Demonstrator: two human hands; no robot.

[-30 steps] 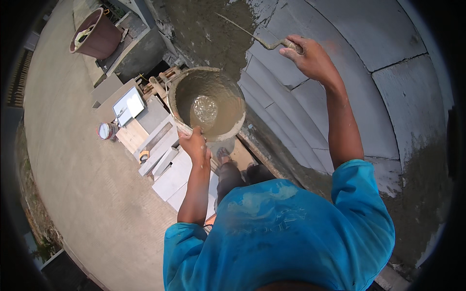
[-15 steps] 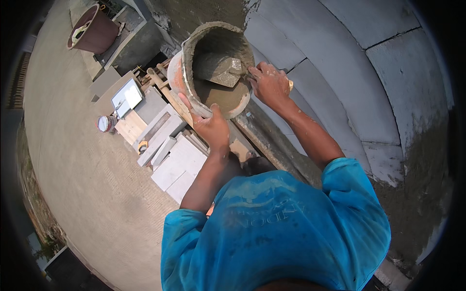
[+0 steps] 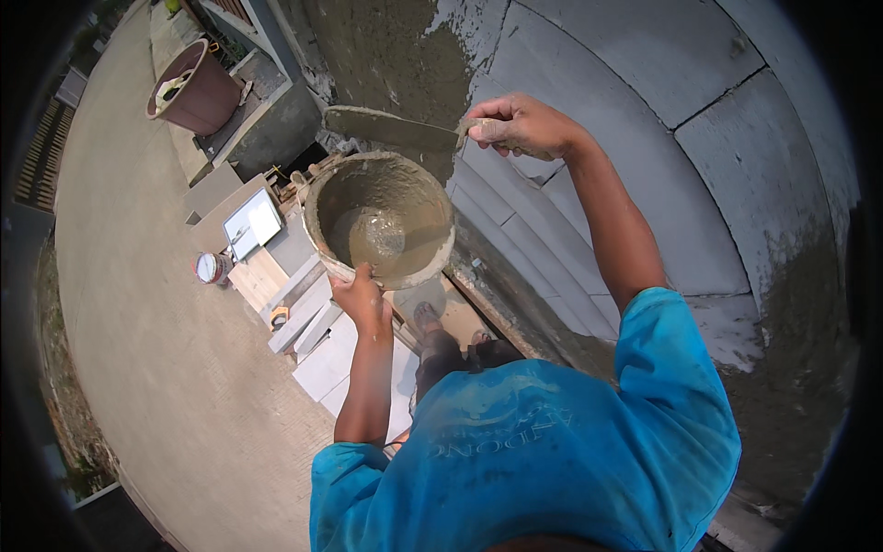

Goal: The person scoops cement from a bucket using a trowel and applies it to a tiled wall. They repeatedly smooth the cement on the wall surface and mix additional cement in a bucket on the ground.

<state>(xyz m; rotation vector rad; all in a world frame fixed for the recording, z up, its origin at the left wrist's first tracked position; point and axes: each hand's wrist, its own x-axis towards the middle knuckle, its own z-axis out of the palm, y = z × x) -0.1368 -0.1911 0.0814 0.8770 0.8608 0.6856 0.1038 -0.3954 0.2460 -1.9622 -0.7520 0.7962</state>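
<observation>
My left hand grips the near rim of a mortar-crusted bucket, its thumb over the edge. Wet grey mortar lies in the bottom of the bucket. My right hand is closed round the handle of a trowel, raised above the far right rim. The trowel's blade points left, edge-on to the view, in front of the wall. A block wall of pale grey blocks stands at my right, part of it coated with rough wet render.
Below the bucket lie stacked boards and pale blocks, with a tablet-like white panel, a small paint tin and a yellow-handled saw. A large brown tub stands at the far left. My feet are on a plank beside the wall.
The trowel has come up out of the bucket and now stands above its rim. My right hand has risen. The bucket has moved down and a little left, tilted less.
</observation>
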